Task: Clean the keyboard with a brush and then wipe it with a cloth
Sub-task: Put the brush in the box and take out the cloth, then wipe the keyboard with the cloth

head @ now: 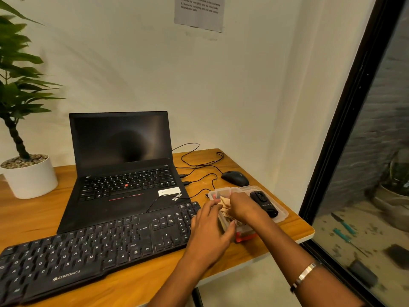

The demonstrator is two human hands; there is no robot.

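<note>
- Black keyboard (93,251) is laid diagonally across the near left of the wooden desk (141,282); "ZEBRONICS" is printed on its front edge; its right end is partly covered by the left hand.
- Left hand (210,231) is stretched over the keyboard's numpad end twd the container; fingers are fairly straight and spread, tips touching the cloth; thumb is set apart at the container's near side.
- Right hand (243,207) is curled over the beige cloth (224,207), which is gripped inside the container; a metal bracelet (304,275) is worn on that wrist.
- Clear plastic container (281,214) is set at the desk's right edge, just beside the keyboard; a black device (264,203) is held in its far half; a red part (243,237) is seen at its near corner; brush can't be made out.
- Open black laptop (124,165) w/ dark screen is placed behind the keyboard; 2 cables are plugged into its right side.
- Black mouse (235,178) is placed beyond the container; its cable is looped behind.
- Potted plant (24,129) in white pot is stood at far left; a printed sheet (199,13) is stuck to the wall.
</note>
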